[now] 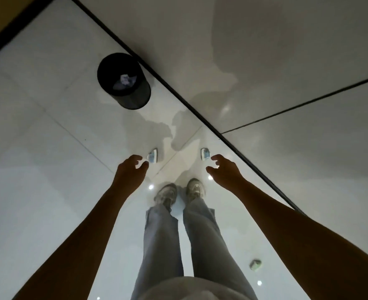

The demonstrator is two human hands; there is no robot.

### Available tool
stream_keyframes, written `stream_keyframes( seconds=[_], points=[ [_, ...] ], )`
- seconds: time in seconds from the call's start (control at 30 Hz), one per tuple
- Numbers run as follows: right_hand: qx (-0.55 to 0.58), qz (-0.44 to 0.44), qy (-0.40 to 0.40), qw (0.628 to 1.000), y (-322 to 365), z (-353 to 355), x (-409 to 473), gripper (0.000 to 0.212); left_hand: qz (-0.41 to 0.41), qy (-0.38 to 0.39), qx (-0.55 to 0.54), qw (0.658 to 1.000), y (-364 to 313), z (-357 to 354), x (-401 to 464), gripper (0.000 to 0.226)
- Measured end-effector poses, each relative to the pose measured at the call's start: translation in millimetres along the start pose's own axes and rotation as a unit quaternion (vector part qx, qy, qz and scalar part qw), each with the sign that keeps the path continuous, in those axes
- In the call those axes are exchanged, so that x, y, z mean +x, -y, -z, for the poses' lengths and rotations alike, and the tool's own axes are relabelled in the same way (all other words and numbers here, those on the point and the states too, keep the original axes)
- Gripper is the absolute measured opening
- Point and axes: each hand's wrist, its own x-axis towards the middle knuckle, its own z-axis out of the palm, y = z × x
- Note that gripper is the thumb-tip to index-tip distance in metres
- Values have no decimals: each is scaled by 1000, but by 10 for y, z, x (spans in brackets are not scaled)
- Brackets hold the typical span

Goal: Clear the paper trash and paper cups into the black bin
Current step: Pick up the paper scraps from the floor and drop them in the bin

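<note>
Reaching down over a pale glossy tiled floor (49, 191), the left hand (131, 169) and the right hand (224, 169) both hang with fingers loosely curled and apart, holding nothing. One paper cup (152, 156) lies on its side just beyond the left fingertips and a second paper cup (205, 154) lies just beyond the right ones, neither plainly touched. Farther off to the left stands the black bin (124, 81), with crumpled paper (125, 80) already inside, while another crumpled scrap (255, 265) lies on the tiles behind the right arm, near the person's legs.
</note>
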Motion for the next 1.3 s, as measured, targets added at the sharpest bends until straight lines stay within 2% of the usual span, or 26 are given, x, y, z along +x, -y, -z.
stream_keyframes(
  seconds=[0.27,0.43,0.67,0.83,1.0,1.13,1.23,1.3],
  points=[
    [11,-21,7,1000,-558,-754,1149,44,16,-66,-46,997,614,-866,775,37],
    [46,-44,-22,998,-961,-1254,1944,46,16,-67,-56,996,1032,-1450,1482,38],
    [50,-43,-88,994,-1518,-1748,3118,47,-10,-76,-7,997,1627,-2130,2634,44],
    [5,-33,-119,992,-1886,-2024,3921,53,-68,-76,28,994,1979,-2612,3450,61],
    [-58,-16,-126,990,-2095,-2317,4485,73,-85,-60,82,991,2256,-2978,3978,83],
    [-94,-15,-130,987,-2184,-2494,4667,78,-114,-70,127,983,2347,-3124,4137,81],
    [-167,4,-139,976,-2201,-2603,4679,74,-114,-78,143,980,2410,-3146,4193,75],
    [-151,7,-150,977,-2199,-2659,4651,70,-117,-77,149,979,2442,-3140,4221,72]
  ],
)
